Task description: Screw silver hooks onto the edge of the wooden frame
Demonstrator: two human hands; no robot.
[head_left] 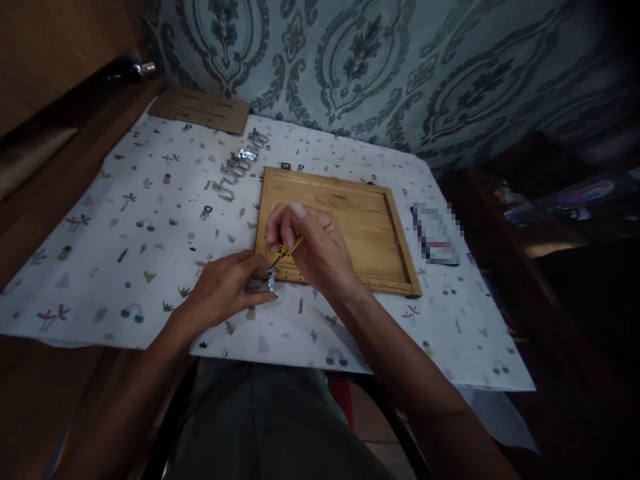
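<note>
My right hand (320,247) is closed around a yellow-and-black screwdriver (284,253), its metal shaft slanting down to the left. The shaft's end meets a small shiny metal hinge (271,280) at the near left corner of a wooden framed panel (411,267). Thumb and fingers of my left hand (225,283) grip the hinge from the left, against the panel's edge. The panel lies flat with its recessed side up. Any screw under the tip is too small to make out.
Several metal hinges (230,175) lie in a row beyond the panel's left side. A piece of cardboard (200,112) rests at the back left of the patterned tablecloth (125,267). Right of the panel lies a pixelated dark-edged object (436,233). A patterned wall (360,60) rises behind.
</note>
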